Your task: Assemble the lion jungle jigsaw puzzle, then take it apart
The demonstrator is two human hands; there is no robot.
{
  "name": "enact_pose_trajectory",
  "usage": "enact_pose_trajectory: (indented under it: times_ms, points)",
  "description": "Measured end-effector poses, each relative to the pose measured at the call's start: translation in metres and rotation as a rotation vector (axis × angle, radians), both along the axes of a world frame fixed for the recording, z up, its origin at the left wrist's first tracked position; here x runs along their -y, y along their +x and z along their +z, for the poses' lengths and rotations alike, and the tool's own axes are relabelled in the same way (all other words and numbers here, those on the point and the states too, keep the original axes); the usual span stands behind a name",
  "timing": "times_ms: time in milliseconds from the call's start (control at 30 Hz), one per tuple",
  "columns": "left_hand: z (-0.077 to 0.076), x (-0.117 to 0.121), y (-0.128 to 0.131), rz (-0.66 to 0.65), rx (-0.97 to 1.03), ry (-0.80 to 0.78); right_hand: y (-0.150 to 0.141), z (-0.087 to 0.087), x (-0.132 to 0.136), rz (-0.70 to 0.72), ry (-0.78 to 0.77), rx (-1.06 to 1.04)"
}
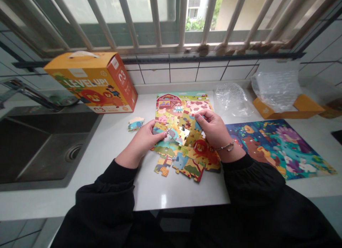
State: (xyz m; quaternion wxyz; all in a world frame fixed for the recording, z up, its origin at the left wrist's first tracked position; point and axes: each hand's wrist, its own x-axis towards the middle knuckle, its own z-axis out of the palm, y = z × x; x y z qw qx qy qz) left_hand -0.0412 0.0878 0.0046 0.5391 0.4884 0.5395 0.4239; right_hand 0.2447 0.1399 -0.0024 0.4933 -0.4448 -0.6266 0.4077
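A partly assembled farm jigsaw puzzle (pixel 184 109) lies on the white counter (pixel 171 191) in front of me, with a loose heap of pieces (pixel 187 159) over its near half. My left hand (pixel 144 139) pinches a puzzle piece (pixel 160 128) at the heap's left edge, fingers closed. My right hand (pixel 212 128), with a bracelet on the wrist, rests on the heap with its fingers curled on a blue piece (pixel 198 126). A single loose piece (pixel 135 123) lies on the counter to the left of my left hand.
An orange puzzle box (pixel 93 80) stands at the back left beside a dark sink (pixel 45 148) with a tap. A finished underwater-coloured puzzle (pixel 278 148) lies to the right. Clear plastic bags (pixel 232 98) and an orange tray (pixel 288 105) sit at the back right, under a barred window.
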Motion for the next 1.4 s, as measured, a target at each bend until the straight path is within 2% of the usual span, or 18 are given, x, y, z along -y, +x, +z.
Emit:
enact_pose_trajectory:
  times_ms: [200, 333, 400, 533, 700, 833, 900, 967, 1067, 1167, 1267, 1400]
  points:
    - [-0.008, -0.005, 0.006, 0.044, -0.119, 0.057, 0.0, 0.003, 0.001, -0.043, 0.114, 0.279]
    - [-0.01, -0.008, 0.016, 0.137, -0.306, 0.185, -0.003, 0.002, 0.002, -0.02, 0.113, 0.306]
    - [-0.01, -0.007, 0.017, 0.159, -0.325, 0.184, -0.004, 0.0, 0.001, -0.015, 0.097, 0.302]
    - [-0.006, -0.007, 0.012, 0.246, -0.216, 0.13, 0.0, -0.005, -0.003, -0.078, 0.099, 0.337]
    - [0.002, -0.009, 0.004, 0.43, 0.009, 0.16, 0.009, -0.017, -0.008, -0.114, 0.099, 0.528]
    - [0.005, -0.012, 0.006, 0.476, 0.095, 0.193, 0.007, -0.021, -0.008, -0.127, 0.27, 0.652]
    - [0.005, -0.013, 0.007, 0.475, 0.119, 0.191, 0.0, -0.018, -0.005, -0.09, 0.374, 0.656]
    - [0.003, -0.013, 0.007, 0.474, 0.143, 0.181, -0.009, -0.015, -0.003, 0.005, 0.43, 0.658]
    - [0.0, -0.013, 0.006, 0.469, 0.145, 0.175, -0.026, -0.014, 0.002, 0.171, 0.467, 0.674]
    - [-0.001, -0.013, 0.006, 0.44, 0.12, 0.165, -0.04, -0.015, 0.008, 0.271, 0.482, 0.662]
    - [0.001, -0.01, 0.009, 0.404, 0.128, 0.143, -0.049, -0.016, 0.013, 0.237, 0.405, 0.527]
    - [0.004, -0.006, 0.014, 0.306, 0.124, 0.107, -0.05, -0.015, 0.013, 0.145, 0.155, 0.266]
